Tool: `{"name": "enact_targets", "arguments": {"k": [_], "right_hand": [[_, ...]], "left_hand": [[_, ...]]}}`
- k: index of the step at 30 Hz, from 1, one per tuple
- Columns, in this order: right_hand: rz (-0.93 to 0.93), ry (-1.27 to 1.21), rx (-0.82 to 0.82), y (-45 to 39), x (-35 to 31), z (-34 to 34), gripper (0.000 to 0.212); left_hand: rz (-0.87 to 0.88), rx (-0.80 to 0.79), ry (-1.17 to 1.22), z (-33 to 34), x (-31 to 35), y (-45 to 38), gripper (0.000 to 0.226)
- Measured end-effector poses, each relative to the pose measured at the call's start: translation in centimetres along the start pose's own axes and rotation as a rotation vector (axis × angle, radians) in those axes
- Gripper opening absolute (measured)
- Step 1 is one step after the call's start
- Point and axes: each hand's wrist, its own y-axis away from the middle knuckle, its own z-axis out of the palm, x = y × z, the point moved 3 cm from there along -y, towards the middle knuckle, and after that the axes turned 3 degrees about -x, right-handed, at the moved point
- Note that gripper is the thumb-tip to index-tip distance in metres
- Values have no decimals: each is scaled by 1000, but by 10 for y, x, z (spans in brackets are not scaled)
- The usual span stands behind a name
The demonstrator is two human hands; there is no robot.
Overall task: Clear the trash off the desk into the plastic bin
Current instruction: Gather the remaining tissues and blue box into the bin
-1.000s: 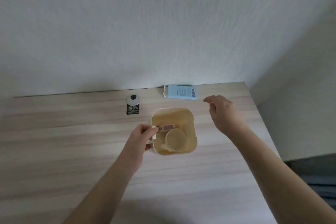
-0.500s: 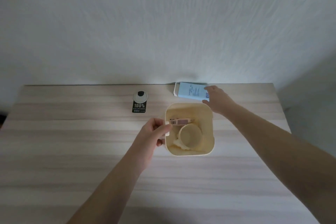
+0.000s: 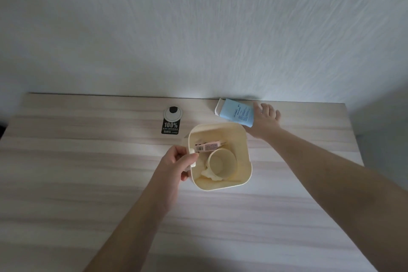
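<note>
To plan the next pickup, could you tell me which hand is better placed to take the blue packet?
Right. The right hand already rests on the blue packet, while the left hand grips the bin by its handle.

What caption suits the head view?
Left hand holds the bin; right hand reaches the blue box.

bin (image 3: 241, 139) cream | box (image 3: 237, 113) light blue | tag (image 3: 171, 125) black-white | desk (image 3: 88, 161) pale woodgrain
</note>
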Motion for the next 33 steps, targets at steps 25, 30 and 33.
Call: {"name": "enact_targets", "arguments": {"k": [25, 30, 33], "right_hand": [[-75, -861, 58, 82, -12, -38, 25], [-115, -969, 195, 133, -8, -68, 32], [-143, -1063, 274, 168, -1, -91, 33]], "left_hand": [[-28, 15, 92, -17, 1, 27, 27], [-23, -6, 65, -20, -11, 46, 21], [-24, -36, 54, -23, -14, 59, 23]]}}
